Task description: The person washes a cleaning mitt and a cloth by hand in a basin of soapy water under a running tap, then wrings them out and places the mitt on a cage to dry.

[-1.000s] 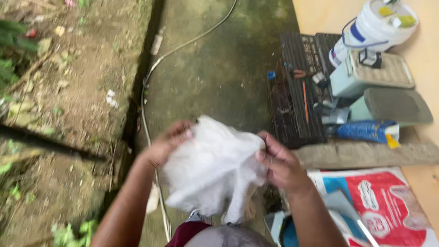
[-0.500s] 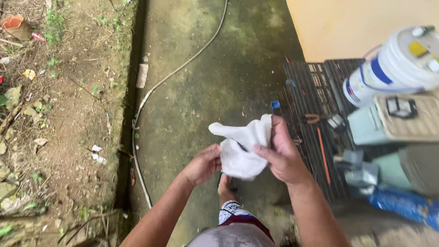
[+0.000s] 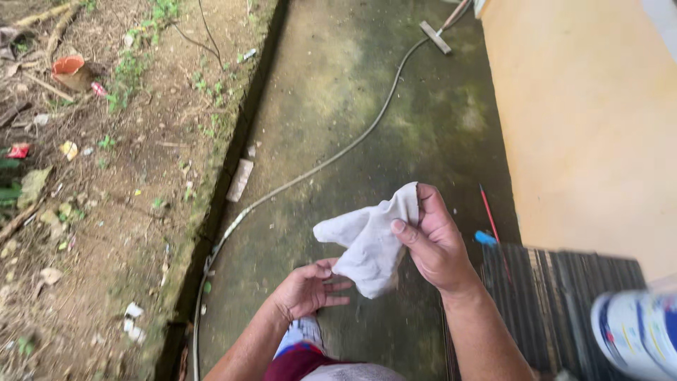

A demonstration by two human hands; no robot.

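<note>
Pinched between thumb and fingers, the right hand [image 3: 436, 243] holds a white cloth [image 3: 369, 241] (bunched, hanging down) above the concrete path [image 3: 352, 120]. Just left and nearer, the left hand [image 3: 305, 291] lies open, fingertips touching the cloth's lower edge. Farther off, a hose [image 3: 310, 173] crosses the path.

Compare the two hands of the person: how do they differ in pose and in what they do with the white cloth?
The right hand is higher and pinches the white cloth between thumb and fingers; the left hand is lower and grips nothing. The right hand shows its back and is closed; the left hand lies palm up with fingers spread, its fingertips close to the cloth's hanging end. Both are bare, above the wet concrete path.
</note>
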